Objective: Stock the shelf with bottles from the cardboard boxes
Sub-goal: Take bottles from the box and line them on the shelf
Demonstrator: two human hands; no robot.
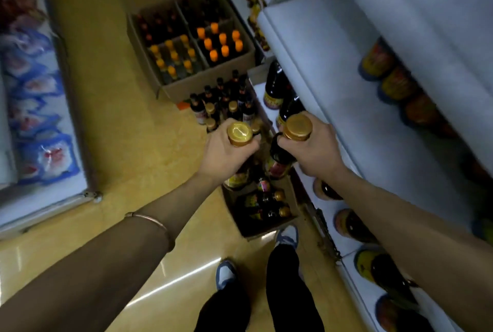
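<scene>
My left hand [224, 153] grips the neck of a dark bottle with a gold cap [239, 133]. Beside it, my right hand [312, 150] grips a second dark bottle by its gold cap [297, 127]; its dark body and handle hang below. Both bottles hang upright over an open cardboard box [256, 230] on the floor, where a few dark bottles lie on their sides. The white shelf [346, 107] runs along the right, with dark labelled bottles standing on its lower level.
A larger cardboard box [197, 86] of orange-capped bottles sits farther up the aisle, with a cluster of small dark bottles [224, 102] on the floor before it. A chest freezer [40, 145] lines the left. My feet [226, 273] stand on the yellow tiles.
</scene>
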